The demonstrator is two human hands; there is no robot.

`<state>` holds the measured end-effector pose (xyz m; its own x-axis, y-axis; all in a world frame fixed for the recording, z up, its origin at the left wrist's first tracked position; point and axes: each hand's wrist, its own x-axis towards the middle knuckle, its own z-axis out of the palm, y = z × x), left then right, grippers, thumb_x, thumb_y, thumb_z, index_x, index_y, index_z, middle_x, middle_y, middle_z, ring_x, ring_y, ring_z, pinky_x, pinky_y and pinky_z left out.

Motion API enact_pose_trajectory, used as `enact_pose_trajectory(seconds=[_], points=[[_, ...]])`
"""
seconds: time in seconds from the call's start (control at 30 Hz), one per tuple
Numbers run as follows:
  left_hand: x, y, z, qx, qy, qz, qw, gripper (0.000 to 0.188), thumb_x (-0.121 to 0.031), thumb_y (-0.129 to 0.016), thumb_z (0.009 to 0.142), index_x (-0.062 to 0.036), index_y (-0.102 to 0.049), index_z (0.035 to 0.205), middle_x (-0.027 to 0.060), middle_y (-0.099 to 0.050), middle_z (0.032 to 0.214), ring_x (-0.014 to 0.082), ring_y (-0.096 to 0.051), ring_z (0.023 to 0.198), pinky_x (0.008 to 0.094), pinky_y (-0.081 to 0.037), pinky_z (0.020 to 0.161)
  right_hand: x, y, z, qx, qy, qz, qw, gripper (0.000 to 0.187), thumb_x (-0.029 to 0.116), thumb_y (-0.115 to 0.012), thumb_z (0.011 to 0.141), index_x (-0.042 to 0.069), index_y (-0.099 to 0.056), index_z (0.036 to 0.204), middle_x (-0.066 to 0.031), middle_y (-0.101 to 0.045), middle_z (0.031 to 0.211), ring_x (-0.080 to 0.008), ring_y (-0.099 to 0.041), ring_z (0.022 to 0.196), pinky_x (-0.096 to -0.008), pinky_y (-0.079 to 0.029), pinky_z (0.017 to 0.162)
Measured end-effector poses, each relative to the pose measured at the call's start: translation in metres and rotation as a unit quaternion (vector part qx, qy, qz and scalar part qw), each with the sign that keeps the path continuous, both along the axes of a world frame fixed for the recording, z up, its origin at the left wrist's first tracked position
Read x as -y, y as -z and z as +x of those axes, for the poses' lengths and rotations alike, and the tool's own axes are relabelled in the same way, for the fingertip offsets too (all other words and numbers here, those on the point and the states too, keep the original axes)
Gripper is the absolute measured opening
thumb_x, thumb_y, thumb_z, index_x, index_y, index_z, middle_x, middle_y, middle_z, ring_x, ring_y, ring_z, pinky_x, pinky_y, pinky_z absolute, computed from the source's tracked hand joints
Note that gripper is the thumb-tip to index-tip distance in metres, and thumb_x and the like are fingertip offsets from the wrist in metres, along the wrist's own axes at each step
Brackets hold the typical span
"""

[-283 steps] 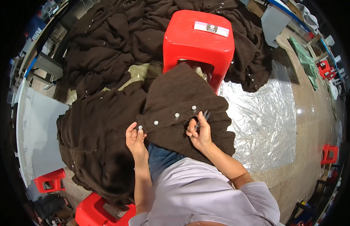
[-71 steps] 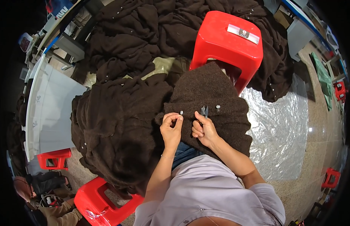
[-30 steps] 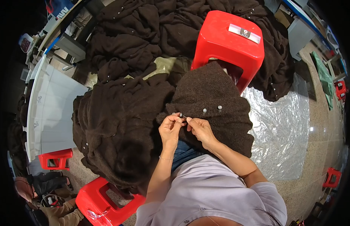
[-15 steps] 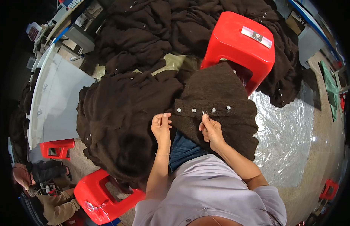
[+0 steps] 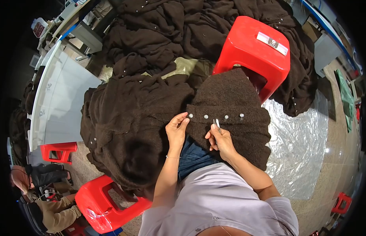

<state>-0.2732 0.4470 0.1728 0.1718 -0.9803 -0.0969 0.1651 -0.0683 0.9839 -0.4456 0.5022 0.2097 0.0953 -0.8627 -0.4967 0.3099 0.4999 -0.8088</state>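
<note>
A dark brown knitted garment (image 5: 234, 94) lies across my lap, with a row of sparkling round buttons (image 5: 206, 117) along its band. The thumb and forefinger of my left hand (image 5: 176, 129) pinch the band's left end, right beside the leftmost button. Held in my right hand (image 5: 222, 141) is a small pair of metal thread snips (image 5: 217, 124), its two slim tips apart and pointing up just below the band, between the second and third buttons. My fingers hide the rest of the snips.
Brown garments are heaped to my left (image 5: 124, 114) and at the far side (image 5: 159, 35). A red stool (image 5: 256, 43) stands ahead, another red stool (image 5: 94, 206) at lower left. Clear plastic sheeting (image 5: 295, 145) covers floor on the right. A white table panel (image 5: 69, 94) rises at left.
My left hand has moved slightly right and up, to the leftmost button. The snips' tips have come into plainer view, and the right hand has dropped slightly below the band.
</note>
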Motion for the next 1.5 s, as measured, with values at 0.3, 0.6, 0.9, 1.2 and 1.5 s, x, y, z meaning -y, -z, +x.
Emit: enact_pose_trajectory(seconds=[0.3,0.6,0.9,1.2,1.5], points=[[-0.004,-0.014,-0.008,0.317,-0.058,-0.203,0.925,0.005,0.005,-0.063,0.089,0.0022,-0.067,0.089,0.0068,-0.062,0.095,0.0093,-0.060,0.076,0.0206,-0.050,0.064,0.000,-0.005,-0.001,-0.019,-0.009,-0.008,1.000,0.057,0.056,-0.040,0.099,0.005,-0.059,0.082,0.0029,-0.040,0.054,-0.0058,-0.030,0.042,-0.0227,-0.031,0.041],[-0.018,-0.027,-0.020,0.037,0.024,-0.091,0.995,0.005,0.004,-0.050,0.096,0.0011,-0.053,0.099,0.0170,-0.065,0.114,0.0123,-0.063,0.087,0.0244,-0.056,0.073,0.011,-0.024,0.009,0.074,-0.077,0.041,0.993,0.047,0.047,-0.045,0.100,0.008,-0.057,0.079,0.0078,-0.033,0.052,-0.0025,-0.023,0.040,-0.0219,-0.015,0.036],[-0.030,-0.015,-0.024,0.084,0.028,-0.115,0.989,0.007,0.007,-0.050,0.095,0.0022,-0.054,0.098,0.0185,-0.067,0.111,0.0136,-0.064,0.092,0.0269,-0.055,0.080,0.016,-0.020,0.015,0.027,-0.052,0.025,0.998,0.042,0.038,-0.054,0.098,0.006,-0.061,0.072,0.0081,-0.035,0.049,-0.0024,-0.026,0.040,-0.0240,-0.015,0.037],[-0.033,-0.018,-0.026,0.033,0.016,-0.090,0.995,0.004,0.002,-0.050,0.098,-0.0005,-0.053,0.100,0.0187,-0.066,0.114,0.0100,-0.061,0.092,0.0208,-0.051,0.075,0.016,-0.013,0.018,-0.018,-0.049,0.013,0.999,0.043,0.034,-0.055,0.098,0.003,-0.063,0.069,0.0061,-0.040,0.048,-0.0034,-0.029,0.042,-0.0251,-0.019,0.041],[-0.036,-0.015,-0.025,0.025,0.030,-0.087,0.995,0.006,0.001,-0.048,0.098,-0.0010,-0.053,0.100,0.0191,-0.064,0.119,0.0118,-0.061,0.096,0.0241,-0.053,0.080,0.016,-0.010,0.017,-0.012,-0.050,0.024,0.998,0.044,0.036,-0.055,0.098,0.003,-0.062,0.070,0.0067,-0.038,0.047,-0.0031,-0.027,0.040,-0.0252,-0.017,0.039]])
